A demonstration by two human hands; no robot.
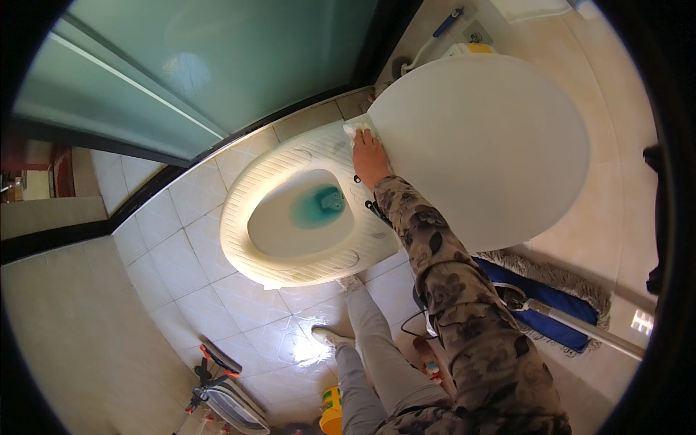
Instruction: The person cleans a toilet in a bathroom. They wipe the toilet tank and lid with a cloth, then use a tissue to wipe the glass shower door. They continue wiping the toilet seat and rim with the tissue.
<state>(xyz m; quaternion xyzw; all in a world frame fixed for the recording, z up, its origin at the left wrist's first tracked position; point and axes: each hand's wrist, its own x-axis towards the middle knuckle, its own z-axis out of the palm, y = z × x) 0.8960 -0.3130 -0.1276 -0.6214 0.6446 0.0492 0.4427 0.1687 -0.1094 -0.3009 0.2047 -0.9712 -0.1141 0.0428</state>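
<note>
My right hand (371,159) presses a folded white cloth or wipe (350,129) against the flat rear part of a squat-style toilet pan (239,217), beside the base of the raised lid. Its fingers lie over the cloth, and the thumb cannot be made out. Blue-green water (321,206) fills the bottom of the bowl. The large white toilet lid (484,152) stands raised just right of the hand. Dark hinge fittings (357,179) sit near the wrist. My left hand is out of view.
A frosted glass partition (261,60) with a dark frame rises behind the toilet. A blue flat mop (560,304) stands at right, a blue-handled toilet brush (448,23) at the upper right. A squeegee mop (220,356) and a yellow bucket (330,416) are lower down, near my legs.
</note>
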